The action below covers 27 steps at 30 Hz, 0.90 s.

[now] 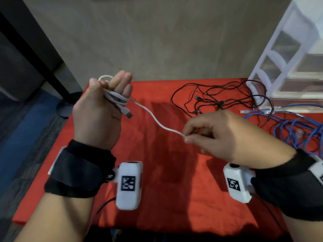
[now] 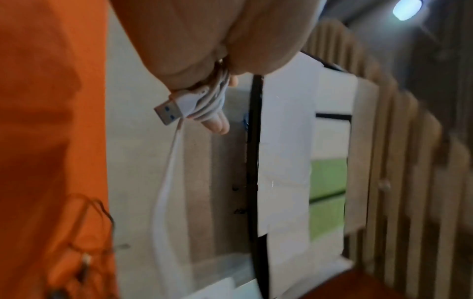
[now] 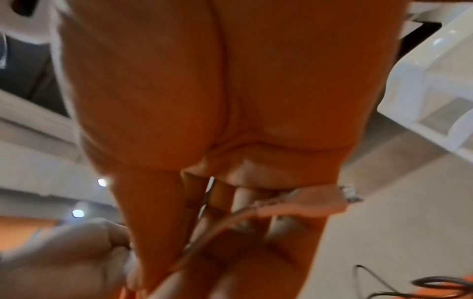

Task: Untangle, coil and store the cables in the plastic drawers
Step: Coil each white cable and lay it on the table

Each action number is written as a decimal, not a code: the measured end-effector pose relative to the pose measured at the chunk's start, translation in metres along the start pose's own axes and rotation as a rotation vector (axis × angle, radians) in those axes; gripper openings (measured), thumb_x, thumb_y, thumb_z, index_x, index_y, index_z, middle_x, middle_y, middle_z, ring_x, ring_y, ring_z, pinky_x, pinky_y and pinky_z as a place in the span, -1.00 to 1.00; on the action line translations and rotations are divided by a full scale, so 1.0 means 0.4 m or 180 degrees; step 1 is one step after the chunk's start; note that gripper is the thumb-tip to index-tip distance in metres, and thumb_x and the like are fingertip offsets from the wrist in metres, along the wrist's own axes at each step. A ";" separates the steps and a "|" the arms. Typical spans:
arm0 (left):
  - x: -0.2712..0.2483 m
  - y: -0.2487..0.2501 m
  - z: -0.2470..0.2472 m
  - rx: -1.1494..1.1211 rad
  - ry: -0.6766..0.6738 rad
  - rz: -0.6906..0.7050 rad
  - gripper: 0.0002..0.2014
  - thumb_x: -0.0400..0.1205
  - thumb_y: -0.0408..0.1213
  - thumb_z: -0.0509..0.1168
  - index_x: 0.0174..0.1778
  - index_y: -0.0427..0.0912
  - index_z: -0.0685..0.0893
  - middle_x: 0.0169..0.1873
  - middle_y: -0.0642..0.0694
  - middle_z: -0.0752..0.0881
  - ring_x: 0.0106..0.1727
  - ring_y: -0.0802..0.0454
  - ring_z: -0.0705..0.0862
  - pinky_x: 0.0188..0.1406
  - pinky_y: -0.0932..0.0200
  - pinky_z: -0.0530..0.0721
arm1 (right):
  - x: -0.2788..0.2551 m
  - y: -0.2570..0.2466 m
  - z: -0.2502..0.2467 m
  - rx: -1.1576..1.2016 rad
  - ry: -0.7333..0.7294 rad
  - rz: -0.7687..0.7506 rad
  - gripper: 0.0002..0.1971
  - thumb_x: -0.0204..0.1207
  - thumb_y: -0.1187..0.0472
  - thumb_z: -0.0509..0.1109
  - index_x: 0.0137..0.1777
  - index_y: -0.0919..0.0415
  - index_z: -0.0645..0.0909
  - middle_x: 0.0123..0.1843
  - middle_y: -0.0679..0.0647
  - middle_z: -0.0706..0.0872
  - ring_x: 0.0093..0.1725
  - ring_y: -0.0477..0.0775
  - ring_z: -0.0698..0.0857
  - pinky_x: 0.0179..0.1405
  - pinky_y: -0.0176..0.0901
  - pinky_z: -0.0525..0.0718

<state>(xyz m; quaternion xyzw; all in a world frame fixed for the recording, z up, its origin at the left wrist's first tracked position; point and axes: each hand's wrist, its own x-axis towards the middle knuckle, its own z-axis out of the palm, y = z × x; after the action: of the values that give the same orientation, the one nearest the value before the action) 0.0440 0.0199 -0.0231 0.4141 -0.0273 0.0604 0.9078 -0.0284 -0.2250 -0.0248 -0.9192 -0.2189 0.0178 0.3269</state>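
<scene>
1. The left hand [image 1: 101,103] grips the white cable [image 1: 157,122], coiled around its fingers above the counter [image 1: 157,189]; if that grip eases, the loops likely slide off past the dangling USB plug [image 1: 128,114].
2. The right hand [image 1: 218,135] pinches the free run near its end; a hard pull could tighten the coil on the fingers or slip the pinch.
3. The black cables [image 1: 218,98] and blue cables [image 1: 286,126] lie tangled beside the plastic drawers [image 1: 286,55]; a swinging tail may snag them.
</scene>
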 end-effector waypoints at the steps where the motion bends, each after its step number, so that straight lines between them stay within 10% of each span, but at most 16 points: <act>1: -0.009 -0.012 0.008 0.0392 -0.0011 0.0250 -0.70 0.90 -0.21 -0.04 -0.04 -0.22 0.50 0.16 -0.37 0.78 0.22 -0.20 0.81 0.18 -0.03 0.78 | -0.003 -0.016 -0.003 0.0115 -0.0045 -0.0140 -0.92 0.59 0.16 0.53 -0.13 0.03 0.72 -0.37 -0.28 0.69 -0.42 -0.06 0.68 -0.44 -0.33 0.48; 5: -0.065 -0.062 0.029 0.2570 -0.0744 0.1022 -0.75 0.87 -0.19 -0.02 0.14 -0.15 0.55 0.18 -0.16 0.74 0.10 0.04 0.85 0.12 0.05 0.79 | -0.008 -0.084 -0.026 0.0290 -0.0060 -0.0671 -0.97 0.59 0.17 0.53 -0.07 0.03 0.74 -0.24 -0.21 0.65 -0.29 -0.10 0.61 -0.30 -0.42 0.42; 8: -0.104 -0.077 0.030 0.3780 -0.1198 0.1052 -0.64 0.86 -0.11 -0.01 -0.02 -0.18 0.62 -0.28 0.15 0.71 -0.27 0.25 0.69 -0.19 0.03 0.63 | -0.015 -0.097 -0.066 0.0354 0.0440 -0.0816 -0.96 0.64 0.19 0.49 -0.04 0.08 0.75 -0.19 -0.17 0.69 -0.19 -0.10 0.67 -0.18 -0.42 0.47; 14: -0.177 -0.086 0.110 0.1841 -0.1545 -0.0647 -0.67 0.75 -0.06 0.07 -0.25 -0.10 0.57 -0.47 -0.05 0.49 -0.53 0.04 0.32 -0.56 0.26 0.24 | 0.023 0.000 -0.050 0.0766 0.1532 0.0090 -0.92 0.62 0.17 0.46 -0.08 0.13 0.74 -0.32 -0.13 0.70 -0.34 -0.12 0.62 -0.26 -0.14 0.55; 21: -0.165 -0.106 0.111 0.1045 -0.1579 -0.0909 -0.66 0.79 -0.03 0.00 -0.21 -0.13 0.43 -0.48 0.05 0.35 -0.63 0.17 0.25 -0.59 0.22 0.29 | 0.026 -0.037 -0.004 0.1502 0.0661 0.0069 -0.71 0.81 0.03 0.20 -0.03 0.05 0.71 -0.15 0.11 0.82 -0.10 0.14 0.79 0.04 0.07 0.73; 27: -0.169 -0.111 0.129 0.0686 -0.1275 -0.1088 -0.68 0.79 -0.03 0.01 -0.11 -0.17 0.49 -0.46 0.01 0.37 -0.65 0.18 0.22 -0.56 0.19 0.28 | 0.041 -0.061 0.038 0.1226 0.1415 0.0407 -0.70 0.77 0.01 0.28 -0.17 0.07 0.65 -0.34 0.07 0.78 -0.37 0.11 0.76 -0.31 0.10 0.70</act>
<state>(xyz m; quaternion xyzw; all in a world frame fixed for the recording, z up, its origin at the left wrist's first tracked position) -0.0172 -0.0538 -0.0293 0.5105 -0.1293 -0.1741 0.8321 -0.0259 -0.1923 -0.0200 -0.8336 -0.0763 -0.1221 0.5333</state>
